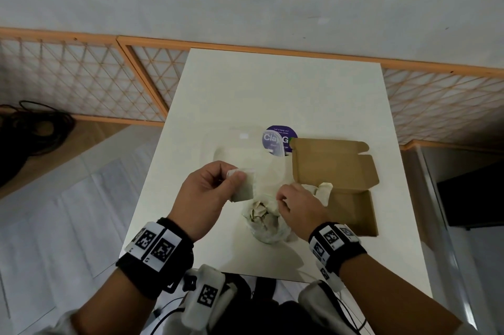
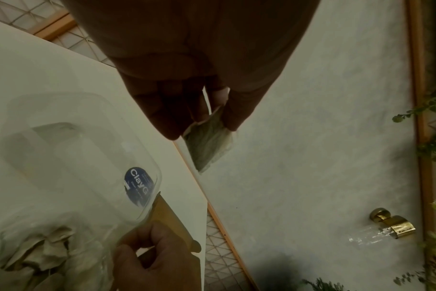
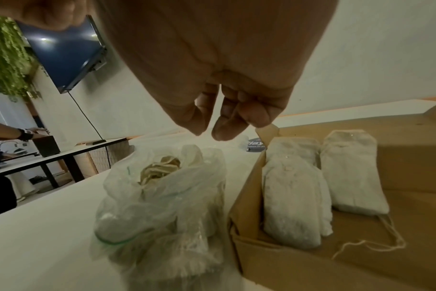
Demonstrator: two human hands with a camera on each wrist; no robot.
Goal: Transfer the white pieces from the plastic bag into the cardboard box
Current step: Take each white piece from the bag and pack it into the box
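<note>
My left hand [image 1: 237, 175] is raised over the white table [image 1: 272, 89] and pinches one flat white piece [image 1: 242, 184] between thumb and fingers. In the left wrist view that piece [image 2: 209, 147] hangs below the fingertips. A clear plastic bag [image 1: 268, 225] with several crumpled white pieces stands open between my hands. My right hand [image 1: 283, 199] hovers at the bag's right rim, and its loosely curled fingers [image 3: 224, 132] show nothing between them. Right of the bag [image 3: 162, 196], the open cardboard box [image 1: 335, 171] has white pieces [image 3: 294, 196] lying side by side in it.
A clear plastic container [image 1: 242, 149] sits behind the bag, partly over a round purple sticker [image 1: 281, 139]. An orange lattice fence [image 1: 81, 75] runs behind the table. A dark screen [image 1: 474, 198] stands at the right. Another person's arm [image 3: 15, 132] works at a far table.
</note>
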